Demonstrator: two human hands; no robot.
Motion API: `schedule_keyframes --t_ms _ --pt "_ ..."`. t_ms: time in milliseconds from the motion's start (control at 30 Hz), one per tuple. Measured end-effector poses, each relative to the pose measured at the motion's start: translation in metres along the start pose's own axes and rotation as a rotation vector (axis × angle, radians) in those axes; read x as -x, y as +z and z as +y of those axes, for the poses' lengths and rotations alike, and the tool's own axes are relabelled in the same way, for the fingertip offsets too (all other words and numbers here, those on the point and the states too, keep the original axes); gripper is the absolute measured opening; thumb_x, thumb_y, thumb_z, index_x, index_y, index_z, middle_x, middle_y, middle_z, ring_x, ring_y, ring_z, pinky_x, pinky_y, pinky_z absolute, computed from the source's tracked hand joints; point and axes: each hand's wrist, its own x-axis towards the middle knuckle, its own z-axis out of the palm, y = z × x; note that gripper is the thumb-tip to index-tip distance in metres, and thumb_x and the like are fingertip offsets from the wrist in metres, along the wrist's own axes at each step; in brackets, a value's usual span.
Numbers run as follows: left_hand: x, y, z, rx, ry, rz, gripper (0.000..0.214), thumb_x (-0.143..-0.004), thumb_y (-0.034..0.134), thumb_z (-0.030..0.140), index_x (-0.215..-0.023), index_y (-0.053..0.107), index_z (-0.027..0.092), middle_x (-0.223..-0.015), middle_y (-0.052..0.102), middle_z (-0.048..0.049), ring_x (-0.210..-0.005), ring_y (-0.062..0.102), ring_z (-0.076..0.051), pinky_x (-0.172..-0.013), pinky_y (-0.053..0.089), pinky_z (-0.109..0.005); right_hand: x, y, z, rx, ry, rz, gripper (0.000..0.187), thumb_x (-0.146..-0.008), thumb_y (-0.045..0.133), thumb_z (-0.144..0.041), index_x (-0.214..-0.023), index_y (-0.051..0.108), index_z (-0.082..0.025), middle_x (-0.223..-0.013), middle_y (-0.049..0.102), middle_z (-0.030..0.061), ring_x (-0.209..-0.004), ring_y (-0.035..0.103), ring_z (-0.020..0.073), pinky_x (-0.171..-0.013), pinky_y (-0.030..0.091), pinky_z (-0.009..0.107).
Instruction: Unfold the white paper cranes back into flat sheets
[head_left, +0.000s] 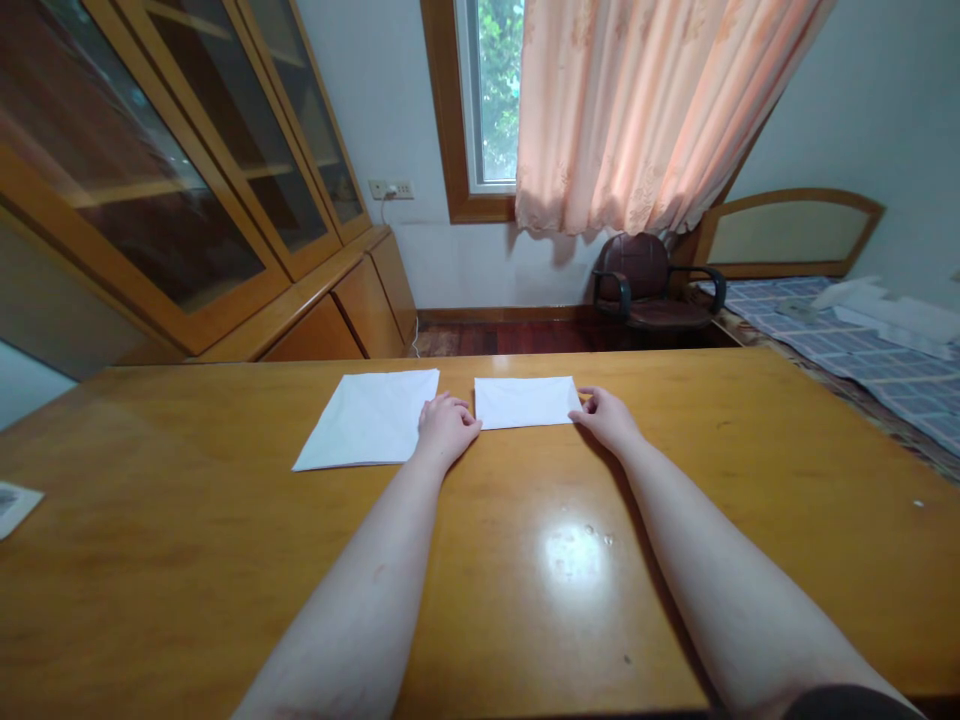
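A small folded white paper (525, 402) lies on the wooden table (225, 560) between my hands. My left hand (444, 427) pinches its near left corner, fingers curled. At the near right corner my right hand (609, 415) grips the edge with bent fingers. A larger stack of white sheets (367, 418) rests flat just left of my left hand, partly under it.
A scrap of paper (15, 503) lies at the table's left edge. Beyond the table stand a glass-fronted wooden cabinet (225, 200), a dark office chair (649, 285) under a curtained window, and a bed (862, 340) at the right.
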Motion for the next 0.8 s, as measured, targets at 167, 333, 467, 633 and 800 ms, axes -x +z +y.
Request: schedule_keyframes --t_ms 167,333,467,633,800 --pt "0.0 0.001 -0.001 -0.005 0.05 -0.004 0.016 -0.068 0.062 0.033 -0.056 0.065 0.022 -0.101 0.068 -0.0027 -0.12 0.045 -0.03 -0.103 0.03 -0.046 0.0 0.0 0.002 0.002 -0.005 0.01 0.047 -0.069 0.069 -0.032 -0.11 0.058 -0.015 -0.072 0.063 -0.0011 -0.068 0.058 0.0135 -0.064 0.04 0.025" --pt "0.002 0.005 -0.001 -0.041 0.04 0.075 0.019 -0.067 0.064 0.029 -0.084 0.064 0.02 -0.123 0.056 -0.0109 -0.119 0.046 -0.031 -0.103 0.034 -0.045 -0.002 0.0 0.003 0.039 -0.042 0.029 0.043 -0.067 0.071 -0.034 -0.105 0.063 -0.016 -0.082 0.066 0.0032 -0.076 0.06 0.0164 -0.072 0.044 0.028" --pt "0.013 0.008 0.015 -0.077 0.147 -0.012 0.046 -0.077 0.055 0.025 -0.123 0.052 0.024 -0.149 0.029 -0.0101 -0.139 0.019 -0.033 -0.112 0.014 -0.054 -0.002 0.0 0.003 0.123 -0.11 0.028 0.036 -0.069 0.07 -0.035 -0.1 0.067 -0.018 -0.095 0.066 0.0066 -0.09 0.058 0.0202 -0.084 0.043 0.034" --pt "0.025 0.016 0.03 -0.106 0.363 -0.285 0.058 -0.085 0.045 0.048 -0.14 0.033 0.032 -0.154 0.019 -0.0062 -0.142 0.007 -0.032 -0.112 0.008 -0.055 0.0 0.002 0.005 0.184 -0.185 0.012 0.021 -0.076 0.063 -0.037 -0.093 0.072 -0.027 -0.109 0.062 0.0051 -0.104 0.053 0.0221 -0.096 0.037 0.038" --pt "0.031 0.019 0.036 -0.137 0.325 -0.346 0.062 -0.086 0.036 0.056 -0.142 0.029 0.032 -0.153 0.019 -0.0101 -0.14 0.015 -0.032 -0.109 0.017 -0.053 0.006 -0.002 -0.003 0.18 -0.258 0.054 0.026 -0.077 0.063 -0.036 -0.099 0.071 -0.025 -0.122 0.059 0.0067 -0.114 0.05 0.0253 -0.102 0.034 0.043"
